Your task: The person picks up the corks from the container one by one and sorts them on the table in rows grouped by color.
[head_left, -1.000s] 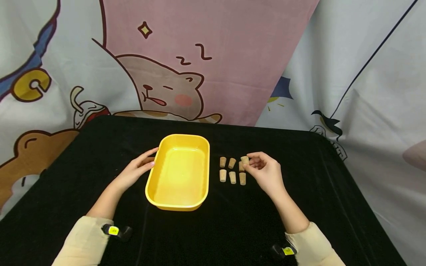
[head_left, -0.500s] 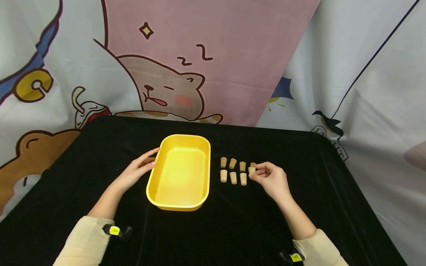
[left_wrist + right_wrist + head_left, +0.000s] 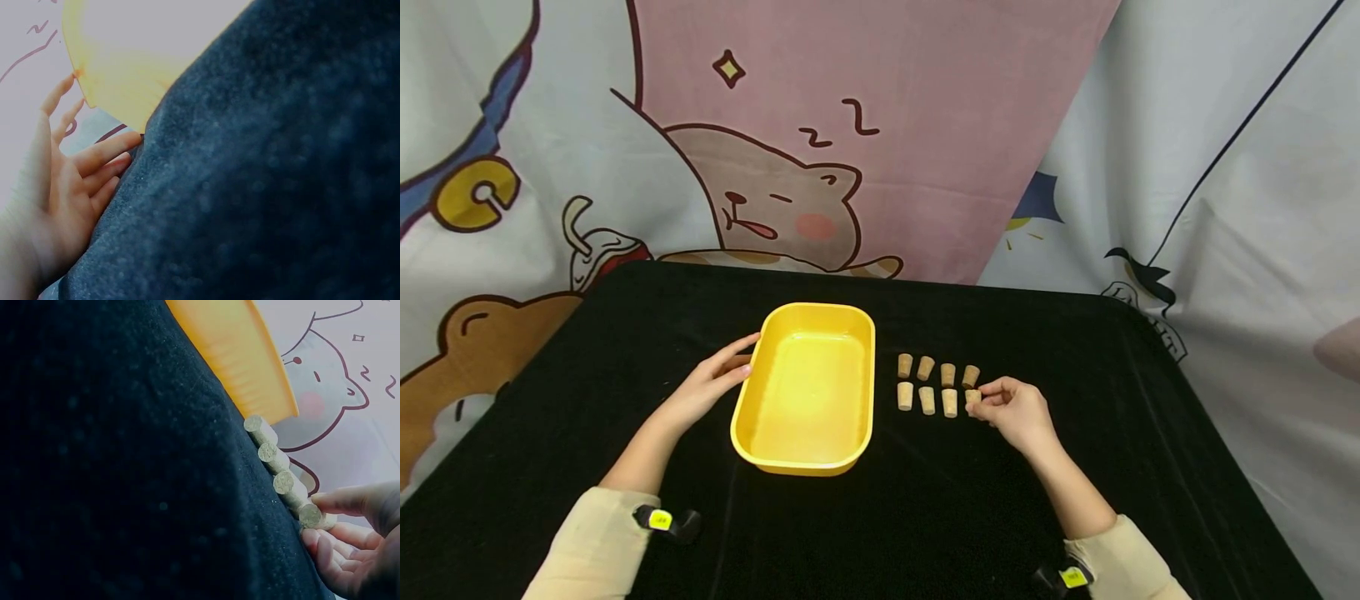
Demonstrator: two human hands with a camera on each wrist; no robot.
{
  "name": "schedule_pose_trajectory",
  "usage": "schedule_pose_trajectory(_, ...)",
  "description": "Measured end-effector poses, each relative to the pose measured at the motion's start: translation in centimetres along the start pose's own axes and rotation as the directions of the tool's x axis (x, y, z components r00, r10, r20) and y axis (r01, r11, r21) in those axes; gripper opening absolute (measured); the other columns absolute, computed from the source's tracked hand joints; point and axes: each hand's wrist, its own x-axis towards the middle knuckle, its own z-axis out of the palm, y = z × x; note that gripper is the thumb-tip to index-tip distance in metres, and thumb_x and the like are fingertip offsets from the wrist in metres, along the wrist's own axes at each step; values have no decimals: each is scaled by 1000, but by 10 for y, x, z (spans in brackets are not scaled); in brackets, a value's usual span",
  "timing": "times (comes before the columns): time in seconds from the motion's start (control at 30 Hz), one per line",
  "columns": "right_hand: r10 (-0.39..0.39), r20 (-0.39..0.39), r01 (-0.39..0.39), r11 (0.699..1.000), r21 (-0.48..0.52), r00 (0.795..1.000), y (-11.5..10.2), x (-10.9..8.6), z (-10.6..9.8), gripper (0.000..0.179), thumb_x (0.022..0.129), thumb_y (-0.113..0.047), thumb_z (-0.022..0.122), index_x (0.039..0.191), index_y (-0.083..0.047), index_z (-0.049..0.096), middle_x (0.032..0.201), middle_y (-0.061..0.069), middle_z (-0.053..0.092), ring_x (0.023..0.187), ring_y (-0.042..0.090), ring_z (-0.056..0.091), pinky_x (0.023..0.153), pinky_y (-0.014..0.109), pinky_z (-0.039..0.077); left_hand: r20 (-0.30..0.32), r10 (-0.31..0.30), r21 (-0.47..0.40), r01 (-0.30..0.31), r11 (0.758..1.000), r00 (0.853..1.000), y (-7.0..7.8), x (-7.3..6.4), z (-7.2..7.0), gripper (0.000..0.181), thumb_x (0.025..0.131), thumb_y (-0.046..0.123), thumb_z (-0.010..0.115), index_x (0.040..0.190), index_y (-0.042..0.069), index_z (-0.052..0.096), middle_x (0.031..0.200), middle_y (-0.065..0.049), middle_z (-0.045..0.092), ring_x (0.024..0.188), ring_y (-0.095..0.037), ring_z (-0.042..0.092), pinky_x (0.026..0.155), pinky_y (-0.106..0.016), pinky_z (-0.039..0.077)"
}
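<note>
A yellow plastic tray (image 3: pixel 805 392) stands left of the middle in the head view. My left hand (image 3: pixel 706 385) rests against its left side, fingertips and thumb at the rim, fingers mostly straight. To the right of the tray, several tapered corks (image 3: pixel 927 401) lie in two short rows. At the right end of the front row, my right hand (image 3: pixel 1021 414) pinches a cork (image 3: pixel 973 399) between thumb and fingers. In the right wrist view this pinched cork (image 3: pixel 310 515) is down at the cloth beside its neighbours.
A black cloth (image 3: pixel 895 508) covers the table. A patterned curtain (image 3: pixel 925 125) hangs behind it. Dark straps with yellow labels (image 3: pixel 660 520) sit at both sleeves.
My right hand has placed one cork at the right end of the back row. It has moved slightly right and nearer, bringing another to the front row. My left hand stays at the tray.
</note>
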Motion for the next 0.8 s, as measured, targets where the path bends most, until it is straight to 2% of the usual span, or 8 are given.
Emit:
schedule_pose_trajectory(0.17,8,18,-8,1000,-1,1000,5,1,0,28,79,-12,77,100,0,64,80,6,68,66,18,64,58,29,52,-5,-5,7,5,1000,1000,0,1,0,54,102,26,48,151,14,30,141,-22,43,122,-40,47,97,-59,38)
schedule_pose_trajectory(0.5,26,37,-22,994,-110,999,7,4,-1,28,78,-18,79,96,-2,65,76,4,66,64,17,61,58,30,49,-5,-13,3,13,1000,1000,-1,1,-1,54,102,27,48,151,15,30,141,-22,43,122,-40,47,97,-59,38)
schedule_pose_trajectory(0.8,43,86,-33,992,-120,995,5,3,-4,32,80,-21,77,100,-1,63,78,4,63,65,18,59,58,31,49,4,-9,-9,9,1000,1000,-1,1,0,53,102,26,48,151,14,30,140,-23,44,121,-40,48,96,-58,40)
